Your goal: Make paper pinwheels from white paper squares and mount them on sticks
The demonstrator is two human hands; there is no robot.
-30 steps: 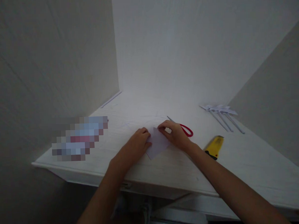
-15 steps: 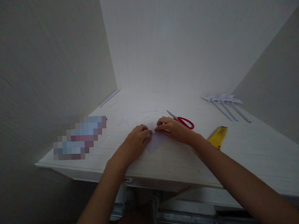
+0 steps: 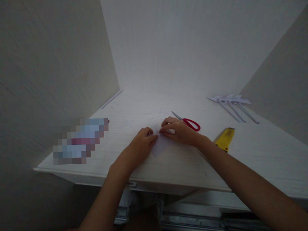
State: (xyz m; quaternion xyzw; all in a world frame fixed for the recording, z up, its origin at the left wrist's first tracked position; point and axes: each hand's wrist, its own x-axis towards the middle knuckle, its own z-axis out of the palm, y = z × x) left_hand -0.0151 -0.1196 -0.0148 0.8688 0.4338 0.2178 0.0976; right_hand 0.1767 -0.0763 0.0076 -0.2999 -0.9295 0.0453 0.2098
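A small square of white paper [image 3: 160, 148] lies on the white tabletop, one corner pointing toward me. My left hand [image 3: 142, 142] is at its left edge, thumb and fingers closed on the paper. From the right, my right hand [image 3: 178, 130] pinches the paper's upper part between thumb and fingertips. The fingertips of both hands almost meet, and they hide part of the sheet. Just beyond my right hand lies a pair of scissors [image 3: 192, 124] with red handles, its closed blades pointing away to the left.
A flat yellow object [image 3: 227, 138] with a dark tip lies beside my right forearm. Three paper pinwheels on sticks [image 3: 230, 104] rest at the back right. A blurred-out item [image 3: 85, 139] is on the left. Thin paper scraps [image 3: 129, 123] lie beyond my hands, and walls enclose the tabletop [image 3: 171, 172].
My left thumb has moved slightly up and right along the paper, toward my right fingertips. The right hand keeps its pinch. The whole view has shifted a little.
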